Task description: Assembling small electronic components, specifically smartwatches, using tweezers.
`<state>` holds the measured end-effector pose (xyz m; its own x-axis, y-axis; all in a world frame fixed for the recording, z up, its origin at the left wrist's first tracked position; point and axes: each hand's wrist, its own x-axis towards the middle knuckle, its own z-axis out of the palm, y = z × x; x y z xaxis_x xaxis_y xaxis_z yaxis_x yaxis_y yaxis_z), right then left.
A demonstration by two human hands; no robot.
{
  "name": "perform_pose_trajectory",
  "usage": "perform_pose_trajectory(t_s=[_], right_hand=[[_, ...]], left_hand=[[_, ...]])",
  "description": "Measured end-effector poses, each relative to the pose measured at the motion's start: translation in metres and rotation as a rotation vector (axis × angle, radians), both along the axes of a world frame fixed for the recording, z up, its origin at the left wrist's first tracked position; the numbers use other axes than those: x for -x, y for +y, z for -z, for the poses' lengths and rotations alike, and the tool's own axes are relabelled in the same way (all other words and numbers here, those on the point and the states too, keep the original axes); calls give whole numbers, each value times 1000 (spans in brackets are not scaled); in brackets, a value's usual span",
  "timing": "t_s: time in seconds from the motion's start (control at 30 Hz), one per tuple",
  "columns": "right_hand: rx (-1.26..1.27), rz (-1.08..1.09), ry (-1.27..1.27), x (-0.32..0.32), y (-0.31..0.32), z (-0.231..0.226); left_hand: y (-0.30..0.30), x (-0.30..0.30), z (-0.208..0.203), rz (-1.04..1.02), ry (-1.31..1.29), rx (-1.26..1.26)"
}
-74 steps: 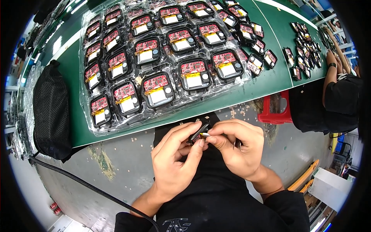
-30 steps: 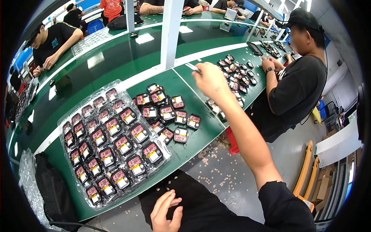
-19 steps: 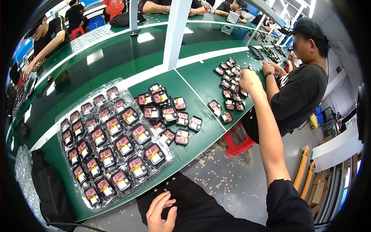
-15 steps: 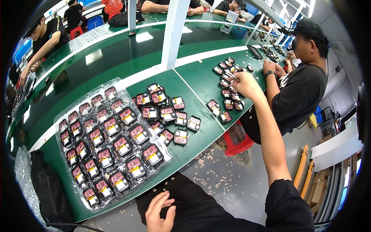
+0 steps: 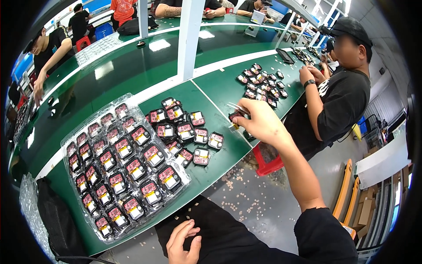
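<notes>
My right hand (image 5: 263,123) reaches out over the green table (image 5: 132,75), fingers closed on a small black-and-red module (image 5: 234,117), with thin metal tweezers (image 5: 238,107) also in the grip. It hovers just right of a loose cluster of the same modules (image 5: 187,132). A clear plastic tray (image 5: 75,200) filled with several modules lies to the left. My left hand (image 5: 179,240) rests on my dark-clothed lap, fingers apart and holding nothing.
A second scatter of modules (image 5: 263,86) lies farther right, in front of a seated person in a black shirt (image 5: 343,101). A white post (image 5: 191,35) stands mid-table. A black bag (image 5: 55,220) sits at the left. A red stool (image 5: 266,158) stands below the table edge.
My right hand has drawn back from the far scatter of modules toward me and now holds one module near the loose cluster. The left hand stays on my lap.
</notes>
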<state>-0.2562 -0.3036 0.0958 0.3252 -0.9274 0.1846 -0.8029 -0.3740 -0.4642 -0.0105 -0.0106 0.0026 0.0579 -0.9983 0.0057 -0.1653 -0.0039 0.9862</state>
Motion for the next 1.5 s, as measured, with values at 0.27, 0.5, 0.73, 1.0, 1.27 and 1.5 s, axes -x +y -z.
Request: perform_pose_trajectory(t_s=[0.27,0.5,0.73,1.0,1.27,1.5], right_hand=[[-681,-408,-590,-61,125,5],[-960,-290,-786,-77,151,28],[-917,-291,-903,-79,158,33],[-940,-287,-847,-81,157,33],[-1074,-372,-763,-80,150,47],[-972,-413,-616,-90,151,49]], left_hand=[[-12,16,-8,-109,123,293],[-25,15,-10,-277,387,246],[-17,10,-12,-261,530,159],[-15,10,-11,-292,458,144],[-29,-6,-22,-163,-199,314],[-29,-5,-15,-132,-392,415]])
